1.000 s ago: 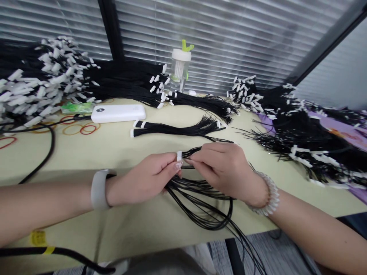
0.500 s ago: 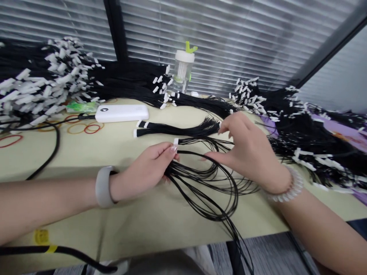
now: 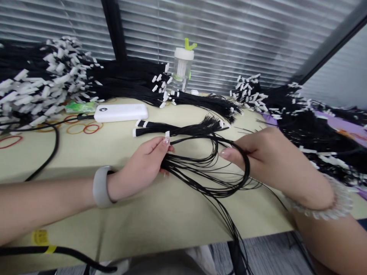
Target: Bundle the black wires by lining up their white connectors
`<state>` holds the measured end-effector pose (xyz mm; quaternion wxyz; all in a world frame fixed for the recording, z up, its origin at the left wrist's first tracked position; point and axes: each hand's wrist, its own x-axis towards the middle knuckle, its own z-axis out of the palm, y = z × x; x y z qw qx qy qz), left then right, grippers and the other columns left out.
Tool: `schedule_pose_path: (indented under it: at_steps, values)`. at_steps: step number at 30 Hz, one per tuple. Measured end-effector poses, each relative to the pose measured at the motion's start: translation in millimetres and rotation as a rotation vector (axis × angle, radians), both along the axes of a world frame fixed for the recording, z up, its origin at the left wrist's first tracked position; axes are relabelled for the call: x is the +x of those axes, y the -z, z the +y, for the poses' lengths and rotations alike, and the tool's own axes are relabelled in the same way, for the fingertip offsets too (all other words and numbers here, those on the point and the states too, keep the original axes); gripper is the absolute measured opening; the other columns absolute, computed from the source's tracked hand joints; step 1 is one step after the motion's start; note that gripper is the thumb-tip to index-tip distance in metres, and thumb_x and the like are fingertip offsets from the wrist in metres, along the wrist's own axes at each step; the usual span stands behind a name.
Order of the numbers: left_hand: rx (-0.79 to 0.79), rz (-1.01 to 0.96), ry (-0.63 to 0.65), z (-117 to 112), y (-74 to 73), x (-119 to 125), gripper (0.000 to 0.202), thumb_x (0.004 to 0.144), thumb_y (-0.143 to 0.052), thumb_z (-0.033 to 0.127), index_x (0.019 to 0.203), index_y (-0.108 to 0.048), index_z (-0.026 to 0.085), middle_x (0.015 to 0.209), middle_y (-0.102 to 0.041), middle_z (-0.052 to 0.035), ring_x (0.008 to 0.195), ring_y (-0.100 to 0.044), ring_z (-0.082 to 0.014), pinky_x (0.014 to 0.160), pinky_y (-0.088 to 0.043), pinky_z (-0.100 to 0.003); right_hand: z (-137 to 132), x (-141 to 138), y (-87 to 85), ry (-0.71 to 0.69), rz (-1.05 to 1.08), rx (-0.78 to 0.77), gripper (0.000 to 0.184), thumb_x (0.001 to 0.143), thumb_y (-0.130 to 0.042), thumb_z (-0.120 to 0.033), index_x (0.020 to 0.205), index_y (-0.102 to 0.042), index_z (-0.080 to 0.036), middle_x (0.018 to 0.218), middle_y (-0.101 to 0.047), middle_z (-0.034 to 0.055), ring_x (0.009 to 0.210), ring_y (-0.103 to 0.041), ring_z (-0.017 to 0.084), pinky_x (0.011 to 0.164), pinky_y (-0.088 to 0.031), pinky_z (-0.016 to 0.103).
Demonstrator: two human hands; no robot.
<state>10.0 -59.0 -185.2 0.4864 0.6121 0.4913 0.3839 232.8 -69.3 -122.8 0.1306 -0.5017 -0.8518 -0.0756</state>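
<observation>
My left hand (image 3: 150,154) is closed around a looped bundle of thin black wires (image 3: 189,179), its thumb pressed by a small white connector (image 3: 167,134). To the right, my right hand (image 3: 266,160) has the loop's far bend in the crook between thumb and fingers. That thumb points left inside the loop; the other fingertips are hidden. Loose wire ends hang from the bundle over the table's front edge. Just behind the loop lie shorter black wire bundles (image 3: 177,129) with white connectors at their left ends.
A white power bank (image 3: 120,113) with a black cable lies at the left, near red and yellow rubber bands (image 3: 91,129). Large heaps of black wires with white connectors (image 3: 65,80) line the back and right. A clear bottle (image 3: 182,68) stands by the blinds.
My right hand has moved right and slightly down, from spread fingers to having the loop in its crook. The loop's bend has shifted right and up. My left hand moved slightly left with the connector.
</observation>
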Motion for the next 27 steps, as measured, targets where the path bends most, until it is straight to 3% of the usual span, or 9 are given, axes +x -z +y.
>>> schedule_pose_path:
  at_steps: [3,6,10,13,19,23,27]
  values:
    - [0.02,0.023,-0.027,-0.7,-1.5,-0.1,0.035,0.083,-0.033,0.048,0.078,-0.049,0.017,0.079,-0.053,-0.0002,0.05,-0.043,-0.0061,0.04,-0.04,-0.015,-1.7,-1.9,3.7,0.003,-0.049,-0.054,0.058,0.077,-0.037,-0.06,0.041,-0.033,-0.014,0.036,-0.028,-0.0008,0.036,-0.022,0.004,0.037,-0.015,0.021]
    - [0.025,0.037,-0.03,-2.1,-3.2,-0.2,0.034,0.084,-0.033,0.047,0.077,-0.047,0.017,0.076,-0.051,0.0006,0.049,-0.043,-0.0059,0.039,-0.039,-0.014,-0.3,-3.6,7.9,-0.029,-0.085,-0.209,0.055,0.08,-0.036,-0.055,0.045,-0.034,-0.013,0.039,-0.03,-0.002,0.036,-0.023,0.003,0.035,-0.017,0.019]
    - [0.047,0.026,-0.005,-4.5,-4.4,0.1,0.032,0.084,-0.033,0.046,0.076,-0.046,0.017,0.07,-0.048,0.0024,0.048,-0.044,-0.0054,0.038,-0.038,-0.014,4.1,-8.6,16.1,-0.211,0.001,-0.424,0.044,0.087,-0.032,-0.042,0.054,-0.04,-0.013,0.047,-0.037,-0.0033,0.042,-0.029,0.002,0.039,-0.023,0.015]
    - [0.062,0.026,0.014,-6.4,-4.2,0.3,0.032,0.084,-0.033,0.045,0.074,-0.044,0.017,0.067,-0.047,0.0033,0.046,-0.043,-0.0047,0.038,-0.038,-0.014,6.6,-18.4,25.6,-0.343,0.087,-0.477,0.038,0.089,-0.03,-0.034,0.06,-0.044,-0.013,0.054,-0.044,-0.0028,0.048,-0.035,0.003,0.047,-0.028,0.015]
    - [0.094,0.044,0.044,-8.7,-2.0,0.3,0.032,0.084,-0.033,0.046,0.073,-0.044,0.018,0.066,-0.048,0.0036,0.047,-0.047,-0.0055,0.04,-0.041,-0.014,4.3,-41.8,41.8,-0.427,0.233,-0.36,0.031,0.087,-0.036,-0.028,0.065,-0.052,-0.013,0.056,-0.049,-0.0033,0.051,-0.036,0.002,0.052,-0.029,0.014]
    - [0.112,0.068,0.054,-8.6,-2.3,0.9,0.031,0.085,-0.033,0.043,0.073,-0.044,0.018,0.066,-0.049,0.0035,0.045,-0.046,-0.0056,0.039,-0.04,-0.015,3.0,-45.7,50.4,-0.448,0.194,-0.238,0.026,0.086,-0.037,-0.026,0.074,-0.057,-0.014,0.063,-0.055,-0.0007,0.057,-0.045,0.004,0.057,-0.032,0.016]
    - [0.109,0.074,0.063,-8.4,-4.3,1.9,0.028,0.085,-0.034,0.04,0.072,-0.045,0.017,0.065,-0.049,0.0034,0.048,-0.047,-0.0067,0.04,-0.04,-0.015,2.0,-44.1,54.6,-0.445,0.078,-0.094,0.026,0.085,-0.034,-0.025,0.077,-0.057,-0.014,0.062,-0.055,0.0002,0.054,-0.045,0.006,0.054,-0.031,0.019]
